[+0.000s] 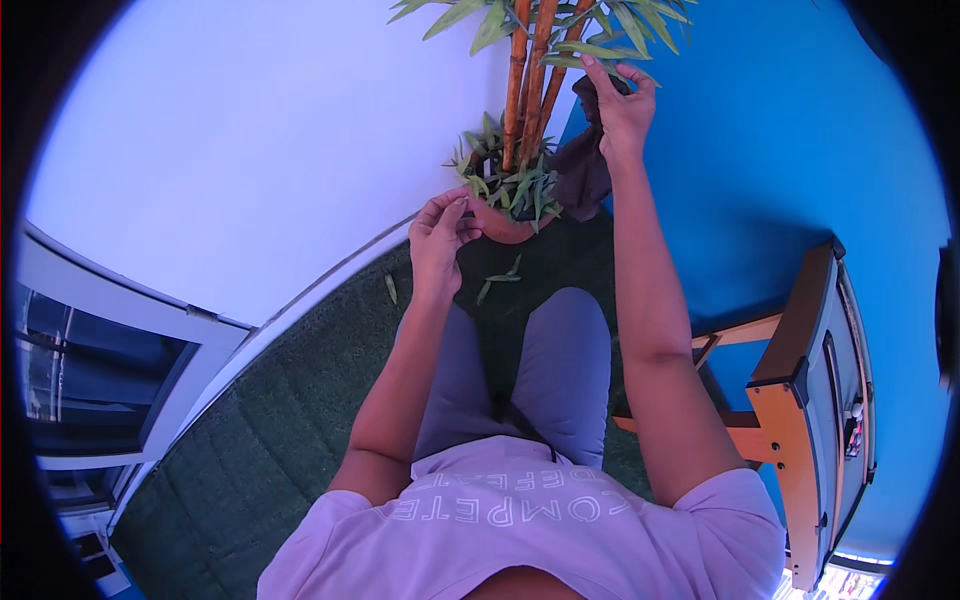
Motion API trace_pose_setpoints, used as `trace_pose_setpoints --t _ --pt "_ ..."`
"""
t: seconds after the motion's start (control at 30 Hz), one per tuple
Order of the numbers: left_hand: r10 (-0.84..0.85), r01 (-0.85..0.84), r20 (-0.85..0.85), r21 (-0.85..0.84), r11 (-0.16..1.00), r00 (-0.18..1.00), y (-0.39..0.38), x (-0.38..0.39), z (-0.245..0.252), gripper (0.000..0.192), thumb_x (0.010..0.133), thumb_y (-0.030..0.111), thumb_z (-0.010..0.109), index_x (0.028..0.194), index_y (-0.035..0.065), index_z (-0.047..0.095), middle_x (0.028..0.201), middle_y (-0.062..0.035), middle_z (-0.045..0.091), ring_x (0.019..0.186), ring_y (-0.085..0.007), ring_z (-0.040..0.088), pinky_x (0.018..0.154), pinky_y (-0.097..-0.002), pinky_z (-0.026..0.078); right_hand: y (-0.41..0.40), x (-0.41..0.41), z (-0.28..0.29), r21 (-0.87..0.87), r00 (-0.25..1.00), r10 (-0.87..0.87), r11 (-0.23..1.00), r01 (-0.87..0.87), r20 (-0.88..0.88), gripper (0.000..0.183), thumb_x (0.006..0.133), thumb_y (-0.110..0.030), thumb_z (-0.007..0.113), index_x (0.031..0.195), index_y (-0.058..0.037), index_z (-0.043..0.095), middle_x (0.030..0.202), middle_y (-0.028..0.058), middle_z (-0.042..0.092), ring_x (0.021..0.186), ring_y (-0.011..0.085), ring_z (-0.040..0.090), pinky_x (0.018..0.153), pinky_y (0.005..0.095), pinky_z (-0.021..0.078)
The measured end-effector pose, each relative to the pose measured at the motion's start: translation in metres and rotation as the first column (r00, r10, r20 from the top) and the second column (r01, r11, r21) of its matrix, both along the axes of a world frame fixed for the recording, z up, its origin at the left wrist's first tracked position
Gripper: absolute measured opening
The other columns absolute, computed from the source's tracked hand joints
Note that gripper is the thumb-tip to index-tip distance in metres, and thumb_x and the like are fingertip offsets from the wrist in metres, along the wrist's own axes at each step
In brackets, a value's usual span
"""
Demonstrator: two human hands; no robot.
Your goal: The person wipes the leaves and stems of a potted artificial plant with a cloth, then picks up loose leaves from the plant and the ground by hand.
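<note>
A potted plant with bamboo-like stems (534, 82) and long green leaves stands before me in a terracotta-coloured pot (504, 226). My left hand (441, 229) is at the pot's left rim, thumb and forefinger pinched around something too small to make out. Raised at the upper right, my right hand (624, 105) has its fingers at a green leaf (592, 51); whether they grip it I cannot tell. A dark cloth (583, 176) hangs beside the stems, just below and left of that hand, its upper end close to the fingers. Short leafy sprigs (531, 191) fill the pot's top.
Loose leaves (501, 279) lie on the dark green turf-like floor (277, 420). A white wall (247, 135) rises to the left and a blue wall (757, 135) to the right. A table-like wooden frame (787, 420) stands at the right, and a glazed panel (105, 375) is at the left.
</note>
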State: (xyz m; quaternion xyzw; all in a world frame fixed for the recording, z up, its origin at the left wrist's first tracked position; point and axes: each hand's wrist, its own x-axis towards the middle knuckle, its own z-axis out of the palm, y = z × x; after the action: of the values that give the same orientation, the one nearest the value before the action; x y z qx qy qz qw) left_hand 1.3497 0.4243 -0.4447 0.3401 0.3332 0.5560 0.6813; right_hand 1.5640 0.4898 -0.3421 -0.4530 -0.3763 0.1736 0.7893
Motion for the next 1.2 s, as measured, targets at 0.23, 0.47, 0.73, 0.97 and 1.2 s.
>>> trace_pose_setpoints --t 0.23,0.47,0.73,0.97,1.2 --pt "0.042 -0.049 -0.076 -0.099 0.994 0.996 0.024 -0.006 -0.060 0.021 0.083 0.010 0.054 0.101 -0.0006 0.053 0.085 -0.0081 0.060 0.067 -0.0137 0.059 0.059 -0.0239 0.049 -0.044 0.042 -0.057 -0.098 0.980 -0.090 0.992 0.074 -0.175 0.029 0.073 -0.018 0.071 0.089 -0.0031 0.051 0.077 0.0056 0.059 0.058 0.0100 0.057 0.046 0.0230 0.0468" --pt "-0.026 -0.019 -0.183 -0.243 0.970 0.983 0.017 0.011 -0.121 0.019 0.084 0.010 0.052 0.100 0.0010 0.054 0.085 -0.0072 0.060 0.066 -0.0125 0.058 0.058 -0.0235 0.048 -0.036 0.079 -0.170 -0.317 0.975 -0.024 0.947 -0.048 -0.220 0.022 0.077 -0.012 0.065 0.096 -0.0018 0.060 0.079 0.0038 0.061 0.071 0.0096 0.059 0.061 0.0199 0.0463" --pt "-0.136 0.055 -0.233 -0.324 0.945 0.963 -0.004 0.026 -0.149 0.017 0.085 0.010 0.051 0.099 0.0011 0.055 0.084 -0.0068 0.060 0.065 -0.0110 0.057 0.058 -0.0225 0.047 0.049 0.062 -0.222 -0.786 0.820 0.194 0.466 0.407 0.539 0.028 0.064 -0.034 0.069 0.086 -0.0168 0.067 0.084 0.0043 0.064 0.073 0.0172 0.062 0.068 0.0305 0.0460" --pt "-0.076 -0.017 -0.282 -0.313 0.949 0.956 -0.002 0.002 -0.156 0.017 0.086 0.011 0.050 0.099 0.0009 0.055 0.084 -0.0068 0.060 0.066 -0.0111 0.057 0.059 -0.0229 0.047 0.049 0.093 -0.223 -0.756 0.969 0.196 0.654 -0.016 0.150 0.023 0.069 -0.011 0.070 0.089 -0.0022 0.063 0.075 0.0055 0.062 0.072 0.0107 0.057 0.069 0.0247 0.0446" --pt "0.065 -0.130 -0.260 -0.240 0.962 0.963 0.005 -0.017 -0.158 0.018 0.085 0.011 0.052 0.100 0.0017 0.055 0.085 -0.0069 0.060 0.067 -0.0127 0.058 0.058 -0.0236 0.047 0.038 0.054 -0.197 -0.041 0.989 -0.137 0.989 0.139 0.054 0.007 0.077 -0.005 0.064 0.082 -0.0006 0.062 0.082 0.0044 0.061 0.076 0.0096 0.055 0.071 0.0222 0.0437"
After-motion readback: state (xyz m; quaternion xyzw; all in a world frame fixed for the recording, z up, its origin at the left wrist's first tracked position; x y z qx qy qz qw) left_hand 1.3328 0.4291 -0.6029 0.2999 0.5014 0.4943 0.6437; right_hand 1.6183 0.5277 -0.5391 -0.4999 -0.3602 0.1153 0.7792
